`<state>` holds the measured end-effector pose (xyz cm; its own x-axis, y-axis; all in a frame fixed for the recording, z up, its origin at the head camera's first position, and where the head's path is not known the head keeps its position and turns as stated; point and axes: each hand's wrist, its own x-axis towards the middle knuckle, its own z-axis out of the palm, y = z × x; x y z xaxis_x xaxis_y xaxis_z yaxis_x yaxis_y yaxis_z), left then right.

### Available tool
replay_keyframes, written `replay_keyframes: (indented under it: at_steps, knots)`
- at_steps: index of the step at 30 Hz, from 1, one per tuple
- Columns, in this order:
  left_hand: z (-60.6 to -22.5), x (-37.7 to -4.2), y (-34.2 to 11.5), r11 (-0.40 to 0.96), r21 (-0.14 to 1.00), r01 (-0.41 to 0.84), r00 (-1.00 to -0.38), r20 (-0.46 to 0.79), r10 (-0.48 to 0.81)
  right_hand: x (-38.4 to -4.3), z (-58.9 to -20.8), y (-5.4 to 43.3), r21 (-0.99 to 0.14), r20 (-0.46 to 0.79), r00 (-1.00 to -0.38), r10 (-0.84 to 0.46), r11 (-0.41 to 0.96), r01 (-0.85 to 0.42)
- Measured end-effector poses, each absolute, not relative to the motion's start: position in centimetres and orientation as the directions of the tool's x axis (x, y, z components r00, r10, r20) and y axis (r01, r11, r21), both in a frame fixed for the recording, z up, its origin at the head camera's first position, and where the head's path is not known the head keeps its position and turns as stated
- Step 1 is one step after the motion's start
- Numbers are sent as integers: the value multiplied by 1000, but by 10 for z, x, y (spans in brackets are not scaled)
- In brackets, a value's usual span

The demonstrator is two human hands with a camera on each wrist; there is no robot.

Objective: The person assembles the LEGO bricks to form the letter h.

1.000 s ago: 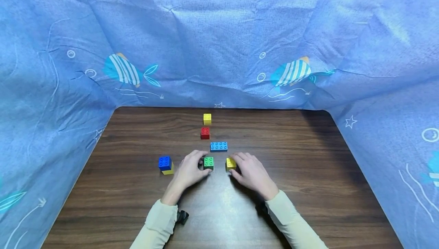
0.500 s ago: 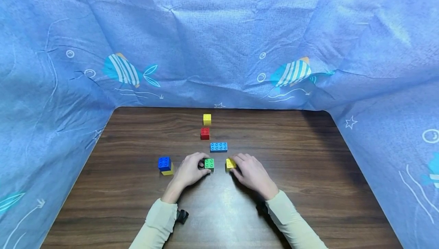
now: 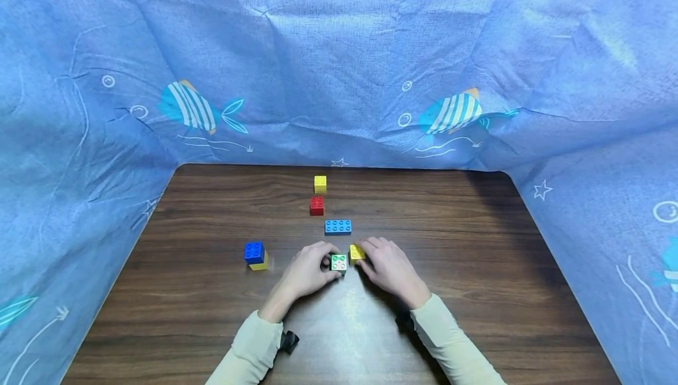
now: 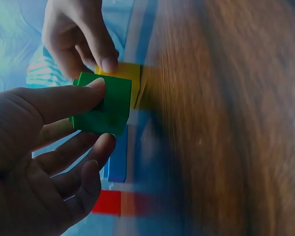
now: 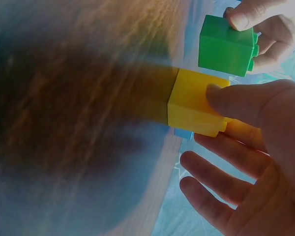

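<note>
"What's standing about, past the hands?"

"Counting from the green brick (image 3: 339, 264), the long blue brick (image 3: 338, 228) is straight out at twelve o'clock. The red brick (image 3: 316, 206) is at eleven, and the far yellow brick (image 3: 320, 184) beyond it, nearer twelve. Fish-print cloth (image 3: 339, 49) hangs behind the table (image 3: 477, 226)."

"And round at nine?"

"The dark blue brick (image 3: 255, 252), sitting on the lower yellow brick (image 3: 259, 265). The left hand (image 3: 309, 270) lies between that pair and the green brick."

"Where's the near yellow brick (image 3: 357, 253)?"

"Just beside the green one, at two o'clock, standing on the table. The green one looks slightly raised off it."

"How are the fingers?"

"The left hand pinches the green brick, thumb on its six o'clock side, fingertips on its twelve; the lower fingers curl loosely."

"And the right hand (image 3: 389, 267)?"

"Pinching the near yellow brick the same way, thumb at six, a finger at twelve, two other fingers spread clear of it."
</note>
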<state>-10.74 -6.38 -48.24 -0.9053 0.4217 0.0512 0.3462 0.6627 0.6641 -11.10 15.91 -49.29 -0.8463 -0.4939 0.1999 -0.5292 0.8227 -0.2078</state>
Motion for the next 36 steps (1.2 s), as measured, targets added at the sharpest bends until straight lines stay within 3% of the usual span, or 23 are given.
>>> replay_keyframes:
  at_steps: [8,16,22,29,36]
  knots:
    - [-484,-100,-55,616,698,366,-874,31,485,-112,-487,163,-236,193,-857,-479,825,-514]
    - [-491,-95,-46,579,724,376,-866,51,498,-103,-460,172,-282,269,-847,-459,803,-524]
    - [-495,-96,-44,587,735,338,-866,-2,500,-91,-443,169,-340,238,-834,-498,761,-552]
    - [-497,-99,-44,594,731,336,-868,-4,496,-87,-443,165,-334,211,-797,-566,724,-604]
    - [-499,-101,-43,603,740,298,-880,-32,475,-88,-442,163,-333,186,-797,-575,726,-602]
